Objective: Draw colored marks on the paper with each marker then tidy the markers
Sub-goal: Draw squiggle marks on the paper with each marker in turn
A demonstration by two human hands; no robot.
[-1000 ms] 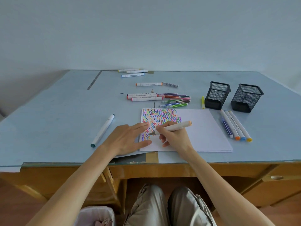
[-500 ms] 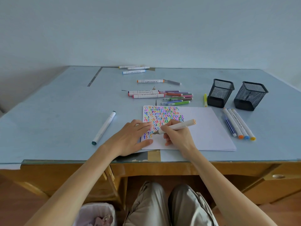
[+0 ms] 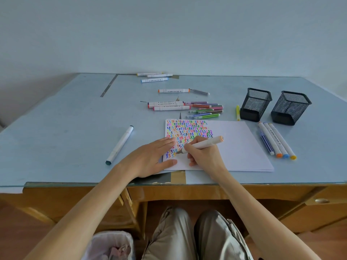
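White paper (image 3: 238, 145) lies on the pale blue desk (image 3: 65, 128), its left part filled with rows of small coloured zigzag marks (image 3: 187, 130). The right hand (image 3: 204, 156) grips a white marker (image 3: 201, 144) with a peach end cap, its tip down on the paper among the lowest marks. The left hand (image 3: 152, 157) lies flat with straight fingers, pressing the paper's left edge.

Beyond the sheet lie white markers (image 3: 169, 106) and thin coloured pens (image 3: 205, 110); their barrels carry black print too small to read. Four more markers (image 3: 276, 140) lie just right of the paper, near two black mesh cups (image 3: 274, 106). A teal-capped marker (image 3: 120, 144) lies apart on the left.
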